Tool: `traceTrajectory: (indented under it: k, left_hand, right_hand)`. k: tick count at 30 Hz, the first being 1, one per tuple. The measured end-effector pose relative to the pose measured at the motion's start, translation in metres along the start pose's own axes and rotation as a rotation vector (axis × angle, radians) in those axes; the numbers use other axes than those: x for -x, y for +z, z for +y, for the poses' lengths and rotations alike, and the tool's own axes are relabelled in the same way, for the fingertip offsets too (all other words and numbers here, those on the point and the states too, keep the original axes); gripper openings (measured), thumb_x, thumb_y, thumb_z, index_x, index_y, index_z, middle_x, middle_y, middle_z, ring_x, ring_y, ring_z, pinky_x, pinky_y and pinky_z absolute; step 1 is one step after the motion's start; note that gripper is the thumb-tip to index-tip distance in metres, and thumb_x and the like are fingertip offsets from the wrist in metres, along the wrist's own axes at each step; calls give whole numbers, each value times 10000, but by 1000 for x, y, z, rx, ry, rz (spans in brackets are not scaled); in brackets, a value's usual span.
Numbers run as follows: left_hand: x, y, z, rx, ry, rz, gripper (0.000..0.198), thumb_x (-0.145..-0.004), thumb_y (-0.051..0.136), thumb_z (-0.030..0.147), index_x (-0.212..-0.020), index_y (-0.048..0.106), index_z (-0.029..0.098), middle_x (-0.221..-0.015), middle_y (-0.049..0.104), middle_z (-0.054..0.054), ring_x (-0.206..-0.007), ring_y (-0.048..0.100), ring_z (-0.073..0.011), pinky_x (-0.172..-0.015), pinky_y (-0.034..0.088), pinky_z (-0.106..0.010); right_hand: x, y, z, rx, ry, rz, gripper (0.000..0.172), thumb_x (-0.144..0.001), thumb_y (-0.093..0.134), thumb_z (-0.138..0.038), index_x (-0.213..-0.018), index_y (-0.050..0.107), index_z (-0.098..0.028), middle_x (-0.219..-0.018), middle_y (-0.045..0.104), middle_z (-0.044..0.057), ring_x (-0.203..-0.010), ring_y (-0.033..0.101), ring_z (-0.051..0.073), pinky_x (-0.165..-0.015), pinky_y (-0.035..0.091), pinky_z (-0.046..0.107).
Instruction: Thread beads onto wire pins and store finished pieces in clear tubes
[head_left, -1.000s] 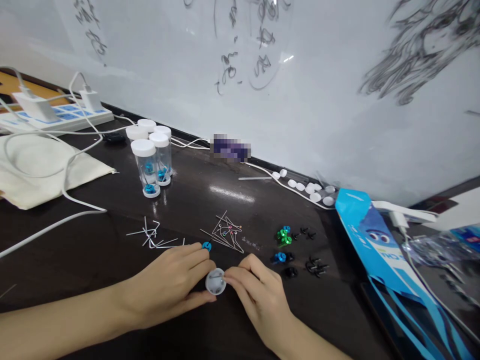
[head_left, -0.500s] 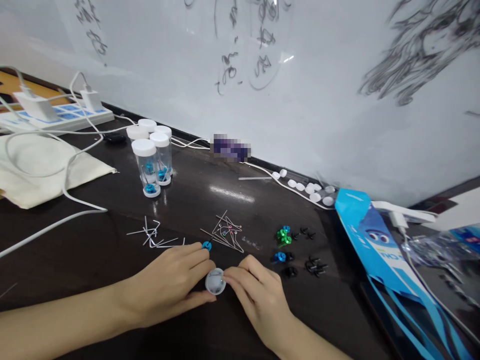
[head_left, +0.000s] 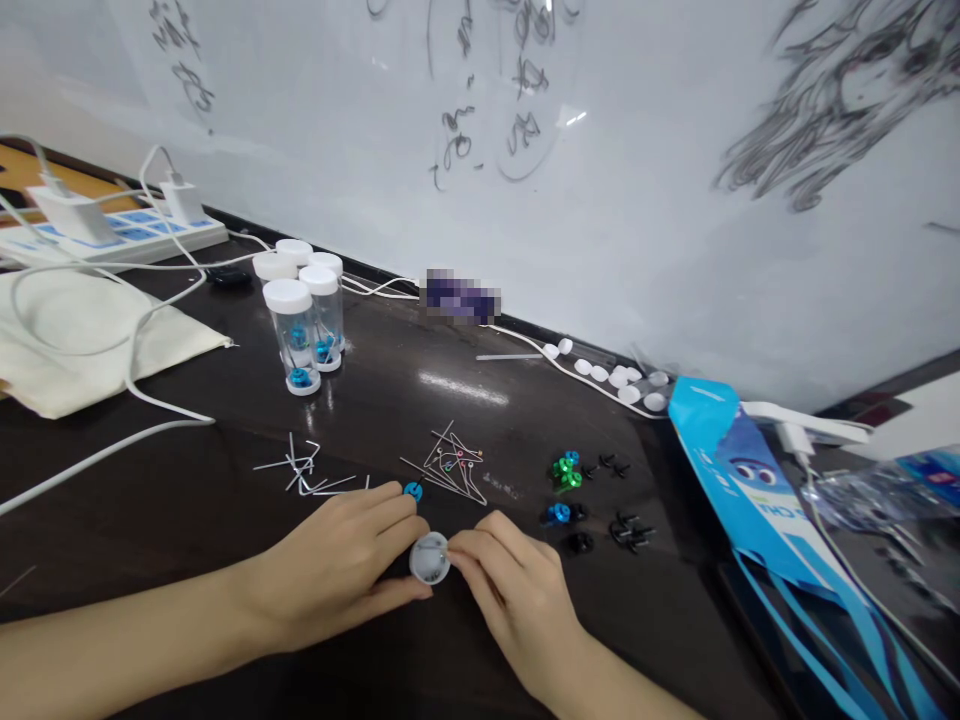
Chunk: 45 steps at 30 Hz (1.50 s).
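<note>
Between my hands stands a clear plastic tube (head_left: 430, 572), seen from above through its round top, with thin metal and small dark bits inside. My left hand (head_left: 356, 560) is closed around its left side, thumb below and fingers above. The right hand (head_left: 517, 585) is pinched, fingertips against the tube's right rim; what they hold is hidden. Just beyond my left fingers is a blue ring-shaped part (head_left: 413, 491) with a black screw. Small L-shaped hex keys (head_left: 301, 468) lie left of it. Longer thin metal rods (head_left: 450, 462) with coloured bits lie behind the tube.
Capped clear tubes (head_left: 291, 335) with blue parts stand at the back left. Green parts (head_left: 568, 473), blue parts (head_left: 558, 513) and black screws (head_left: 631, 532) lie right. White caps (head_left: 598, 373) line the whiteboard (head_left: 330, 120). A blue bag (head_left: 724, 450) and white cables (head_left: 135, 350) flank the area.
Almost nothing differs. Both hands and the tube hold nearly the same place, with only a slight shift of the view.
</note>
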<state>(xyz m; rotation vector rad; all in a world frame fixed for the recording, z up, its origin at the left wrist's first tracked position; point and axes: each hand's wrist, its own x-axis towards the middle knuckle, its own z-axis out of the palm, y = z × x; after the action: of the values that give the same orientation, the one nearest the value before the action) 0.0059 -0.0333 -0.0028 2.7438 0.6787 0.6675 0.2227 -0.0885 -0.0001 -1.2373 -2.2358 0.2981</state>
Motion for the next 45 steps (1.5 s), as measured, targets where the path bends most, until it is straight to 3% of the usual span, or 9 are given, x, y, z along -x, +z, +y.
traceTrajectory:
  k: [12, 20, 34, 45]
  left_hand:
    - [-1, 1, -1, -1, 12, -12, 199, -900, 612, 340, -1001, 601, 170, -854, 636, -45, -776, 582, -235, -667, 509, -353]
    - [0, 1, -2, -17, -29, -16, 193, -899, 614, 339, -982, 607, 165, -852, 634, -50, -779, 584, -246, -669, 518, -374]
    - [1, 2, -3, -37, -50, -7, 165, -901, 603, 322, -946, 605, 163, -853, 630, -53, -775, 587, -250, -674, 510, -384]
    - [0, 3, -3, -26, -36, 11, 159, -890, 624, 311, -949, 611, 164, -831, 626, -43, -757, 570, -241, -653, 505, -370]
  right_hand:
    - [0, 0, -1, -87, 19, 41, 138, -974, 508, -152, -876, 601, -180, -763, 580, 16, -648, 560, 126, -580, 425, 238]
    - [1, 0, 0, -85, -30, 35, 153, -973, 479, -104, -1025, 605, -173, -895, 586, 56, -763, 592, 153, -678, 482, 265]
    - [6, 1, -1, 37, -75, 53, 145, -969, 464, -80, -991, 588, -153, -821, 564, 61, -691, 578, 162, -606, 468, 274]
    - [3, 1, -3, -4, -49, 37, 149, -981, 459, -108, -994, 595, -166, -825, 555, 48, -689, 573, 153, -616, 469, 271]
